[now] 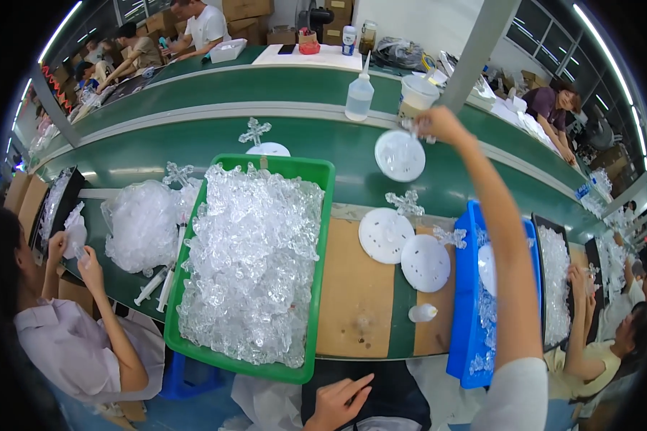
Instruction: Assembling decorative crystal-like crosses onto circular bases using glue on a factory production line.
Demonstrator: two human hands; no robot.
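My right hand [442, 125] reaches far across the green bench, its fingers closed on a clear plastic cross-shaped piece at the rim of a white round disc [400, 156]. The fingers partly cover that piece. Low over my lap, my left hand [341, 403] has its fingers stretched out and holds nothing visible. Two more white discs, a left one [386, 235] and a right one [425, 264], lie nearer me, each with a clear cross [405, 203] at its edge. Another clear cross [254, 131] stands by a disc [270, 149] behind the green tray.
A green tray [328, 237] heaped with clear pieces fills the left middle; a blue bin [456, 316] stands right. A small bottle [423, 313] is on the cardboard [356, 287]. Beyond are a squeeze bottle [359, 97] and a tub [417, 93]. Co-workers sit on both sides.
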